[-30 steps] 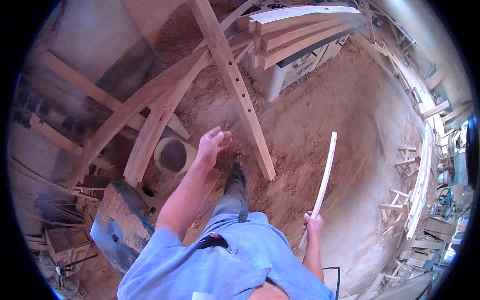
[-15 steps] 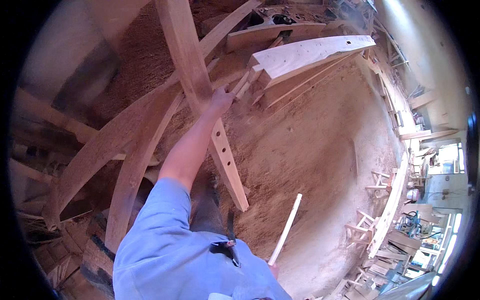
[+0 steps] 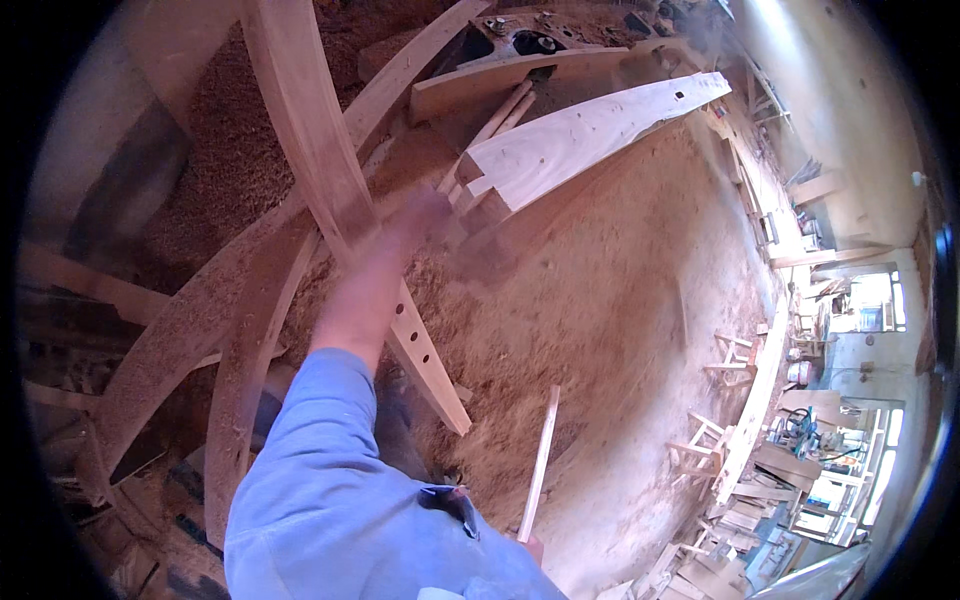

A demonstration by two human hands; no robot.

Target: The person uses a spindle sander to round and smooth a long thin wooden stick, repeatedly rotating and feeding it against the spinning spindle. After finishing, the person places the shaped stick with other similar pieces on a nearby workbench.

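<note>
My left hand point(image 3: 428, 212), smeared by motion, reaches out at the near ends of round wooden sticks point(image 3: 500, 120). Its fingers are too blurred to show a grip. Beside it lies a wide, pale curved board point(image 3: 590, 135) with a notched near end and a small square hole at the far end. Beneath my left forearm passes a long timber point(image 3: 420, 365) with a row of round holes. Low in the picture my right hand point(image 3: 535, 548), mostly hidden by my body, is closed around a slim pale stick point(image 3: 541, 460) that points up and away.
Large curved timbers point(image 3: 235, 390) stand and cross at the left. Another curved board point(image 3: 520, 78) lies farther back. Sawdust covers the ground point(image 3: 600, 270). Along the right, a long plank point(image 3: 745, 430) runs by small wooden stands point(image 3: 700, 445), with stacked offcuts point(image 3: 765, 500) beyond.
My view has shifted, and the timbers sit farther left. The round sticks show more beside the pale board, whose face appears more tilted toward me. My left hand has blurred; my right still holds its stick.
</note>
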